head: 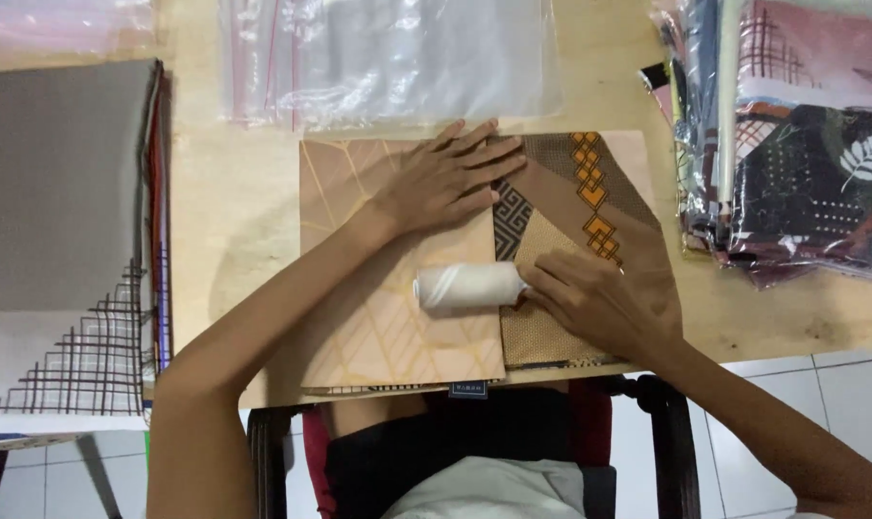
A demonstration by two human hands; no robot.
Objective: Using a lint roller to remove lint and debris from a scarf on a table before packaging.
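Two hands work a folded peach and brown patterned cloth [397,336] lying at the wooden bench's [234,211] near edge. The left hand [445,181] is spread flat upon it; the right hand [599,303] pinches a white fabric roll [466,286] resting on the cloth. Both look soft, light and limp, probably best gripped at folded edges.

Evenly and warmly lit from above; soft shadows beside the forearms, mild glare on the clear plastic bags [397,58], slightly soft focus throughout.
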